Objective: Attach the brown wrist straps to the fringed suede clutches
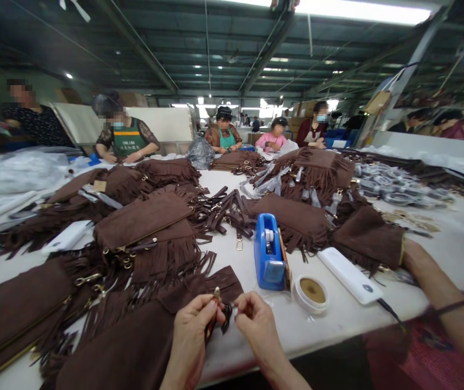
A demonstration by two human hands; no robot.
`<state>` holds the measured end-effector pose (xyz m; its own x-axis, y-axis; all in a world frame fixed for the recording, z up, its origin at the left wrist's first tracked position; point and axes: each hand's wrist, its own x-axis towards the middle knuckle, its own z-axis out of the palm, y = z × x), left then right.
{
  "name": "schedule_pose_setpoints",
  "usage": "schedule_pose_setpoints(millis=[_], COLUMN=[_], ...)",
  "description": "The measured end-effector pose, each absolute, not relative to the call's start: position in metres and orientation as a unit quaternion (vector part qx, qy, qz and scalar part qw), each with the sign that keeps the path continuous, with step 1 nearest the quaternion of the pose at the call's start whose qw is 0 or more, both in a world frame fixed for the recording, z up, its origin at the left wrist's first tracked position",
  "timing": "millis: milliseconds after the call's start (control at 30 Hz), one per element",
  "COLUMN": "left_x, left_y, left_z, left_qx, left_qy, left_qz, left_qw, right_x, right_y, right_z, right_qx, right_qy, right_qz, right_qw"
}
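Observation:
My left hand pinches a dark brown strap between thumb and fingers, its gold metal clasp sticking up above the thumb. Close beside it, my right hand is closed in a pinch at the strap's right side. Whatever sits between those fingertips is too small to make out. Under and left of my hands lies a brown fringed bag, partly covered by my left hand.
Ahead stands a blue tape dispenser, with a round tub and a white power bank to its right. More brown fringed bags pile up leftward. A neighbour's arm reaches in from the right; co-workers sit across the table.

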<state>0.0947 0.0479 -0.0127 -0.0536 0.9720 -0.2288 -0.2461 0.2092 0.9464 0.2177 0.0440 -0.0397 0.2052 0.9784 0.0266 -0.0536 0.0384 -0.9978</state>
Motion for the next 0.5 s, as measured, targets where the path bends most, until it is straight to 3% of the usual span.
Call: schedule_pose_setpoints(millis=[233, 333, 433, 500], left_x=[0.100, 0.103, 0.097, 0.089], left_y=[0.048, 0.038, 0.007, -0.023], left_z=[-0.018, -0.025, -0.041, -0.056], left_qx=[0.456, 0.550, 0.546, 0.489], left_qy=[0.503, 0.529, 0.572, 0.602], left_qz=[0.476, 0.461, 0.538, 0.562], left_qw=[0.559, 0.453, 0.292, 0.288], right_x=[0.215, 0.214, 0.216, 0.218], right_y=[0.042, 0.044, 0.046, 0.046], right_z=[-0.029, -0.026, -0.033, -0.039], right_qx=[-0.455, -0.471, -0.507, -0.527], right_qy=[-0.421, -0.453, -0.455, -0.436], right_qz=[0.555, 0.544, 0.523, 0.519], right_qw=[0.555, 0.527, 0.512, 0.513])
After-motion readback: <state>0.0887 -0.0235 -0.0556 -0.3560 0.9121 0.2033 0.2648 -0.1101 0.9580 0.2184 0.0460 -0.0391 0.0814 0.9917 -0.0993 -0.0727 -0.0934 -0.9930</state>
